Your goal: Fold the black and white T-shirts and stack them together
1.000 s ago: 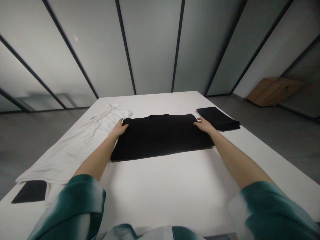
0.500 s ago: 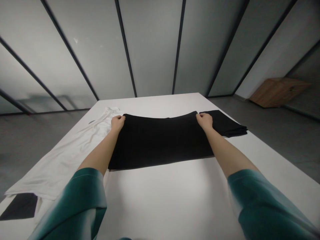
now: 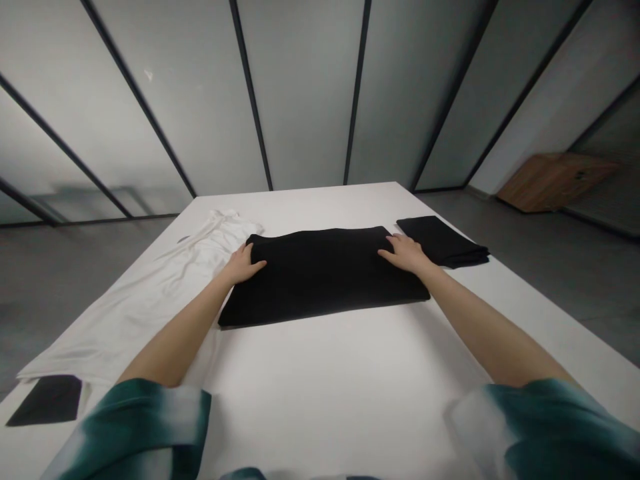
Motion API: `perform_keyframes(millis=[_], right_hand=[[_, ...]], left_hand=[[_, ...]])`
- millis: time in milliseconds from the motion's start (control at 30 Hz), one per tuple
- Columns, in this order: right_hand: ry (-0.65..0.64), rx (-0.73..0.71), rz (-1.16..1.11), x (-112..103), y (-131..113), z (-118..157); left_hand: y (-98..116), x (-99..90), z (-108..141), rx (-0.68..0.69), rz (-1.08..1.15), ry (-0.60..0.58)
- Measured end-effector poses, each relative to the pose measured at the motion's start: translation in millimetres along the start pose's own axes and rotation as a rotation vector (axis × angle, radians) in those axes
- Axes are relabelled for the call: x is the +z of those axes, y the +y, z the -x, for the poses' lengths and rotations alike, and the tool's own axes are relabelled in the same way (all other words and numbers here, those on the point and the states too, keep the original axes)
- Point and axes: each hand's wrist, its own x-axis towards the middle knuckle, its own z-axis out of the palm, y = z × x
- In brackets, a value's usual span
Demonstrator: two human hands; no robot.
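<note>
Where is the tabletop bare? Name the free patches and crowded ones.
Free: the white tabletop nearer than the wide black cloth, and the strip beyond it. Crowded: left, under the rumpled white garment; right, around the right hand and folded black stack.

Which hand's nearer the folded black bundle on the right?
Right. The right hand is beside the folded black bundle, just to its left; the left hand farther off, at the black cloth's left end.
</note>
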Motion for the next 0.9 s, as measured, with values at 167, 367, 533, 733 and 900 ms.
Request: perform_keyframes(millis=[167, 367, 533, 733, 900], right_hand=[[0.061, 0.115, -0.103, 4.8, 18.8, 48.3], [0.111, 0.311, -0.404, 11.3, 45.2, 81.2], [0.017, 0.212, -0.604, 6.4, 51.0, 99.3], [0.264, 0.113, -0.93, 14.4, 43.9, 114.9], [0.365, 0.148, -0.979, 17.5, 35.7, 117.7]], left_hand=[[-4.6, 0.2, 52.1, 0.0, -0.014, -0.036], [8.0, -14.5, 83.1, -0.314, -0.031, -0.106], [11.2, -22.3, 89.9, -0.337, -0.042, -0.153], [12.8, -28.3, 108.5, -0.261, 0.178, -0.067], [11.4, -35.6, 133.9, -0.036, 0.686, -0.118]])
